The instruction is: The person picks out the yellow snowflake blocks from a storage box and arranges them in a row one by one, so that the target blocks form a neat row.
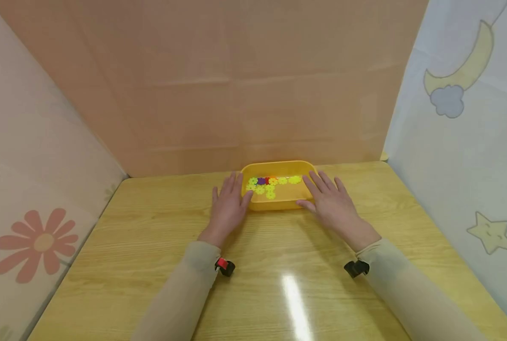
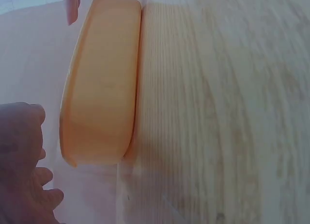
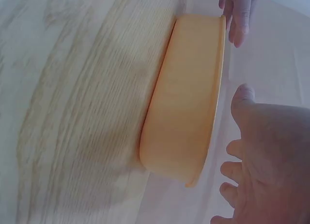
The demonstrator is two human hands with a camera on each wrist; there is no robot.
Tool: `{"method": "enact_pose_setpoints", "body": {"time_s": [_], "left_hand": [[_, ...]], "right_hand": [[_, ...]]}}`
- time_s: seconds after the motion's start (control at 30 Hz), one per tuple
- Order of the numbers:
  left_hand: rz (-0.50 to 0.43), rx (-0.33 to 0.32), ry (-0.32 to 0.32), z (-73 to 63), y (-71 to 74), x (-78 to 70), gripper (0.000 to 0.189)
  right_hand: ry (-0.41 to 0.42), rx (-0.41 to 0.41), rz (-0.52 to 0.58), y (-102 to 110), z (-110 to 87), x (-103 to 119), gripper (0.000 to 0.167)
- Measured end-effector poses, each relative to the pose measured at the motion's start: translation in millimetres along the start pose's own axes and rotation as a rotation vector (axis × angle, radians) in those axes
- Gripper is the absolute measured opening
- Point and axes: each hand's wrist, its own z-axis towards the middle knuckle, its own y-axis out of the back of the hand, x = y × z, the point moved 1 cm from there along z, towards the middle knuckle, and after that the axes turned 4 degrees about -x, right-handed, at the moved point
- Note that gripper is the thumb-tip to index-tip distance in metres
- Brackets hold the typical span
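A shallow yellow plastic tray (image 1: pixel 274 206) stands at the back of the table. Inside lie several flower-shaped pieces: yellow-green ones (image 1: pixel 259 190), a purple one (image 1: pixel 261 181), a red one (image 1: pixel 267 180) and an orange one (image 1: pixel 273 182). My left hand (image 1: pixel 226 206) is beside the tray's left end, fingers extended forward. At the right end my right hand (image 1: pixel 333 201) spreads its fingers, overlapping the rim in the head view. In the left wrist view, a gap shows between the left hand (image 2: pixel 19 161) and the tray wall (image 2: pixel 101 88). The right wrist view shows the right hand (image 3: pixel 276 156) beside the rim.
The wooden table (image 1: pixel 151 227) stretches in front of the tray. A tan backdrop (image 1: pixel 236 94) rises right behind it. Pale panels stand on both sides, the left with a flower print (image 1: pixel 43 242), the right with a moon print (image 1: pixel 470 66).
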Motion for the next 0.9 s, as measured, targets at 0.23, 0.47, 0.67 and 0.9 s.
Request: {"method": "enact_pose_setpoints", "body": {"time_s": [0.23, 0.47, 0.67, 0.9], "left_hand": [[-0.056, 0.021, 0.041, 3.8, -8.7, -0.6, 0.073], [-0.071, 0.037, 0.057, 5.5, -15.9, 1.9, 0.074], [-0.121, 0.046, 0.076, 5.8, -17.8, 1.6, 0.074], [-0.140, 0.051, 0.091, 2.3, -18.5, 2.3, 0.074]], "right_hand": [[-0.004, 0.016, 0.038, -4, -1.7, -4, 0.084], [-0.005, 0.027, 0.066, -9, -3.3, -8, 0.083], [-0.007, 0.061, 0.085, -12, -6.2, -10, 0.081], [-0.015, 0.084, 0.117, -14, -9.1, -9, 0.085]]}}
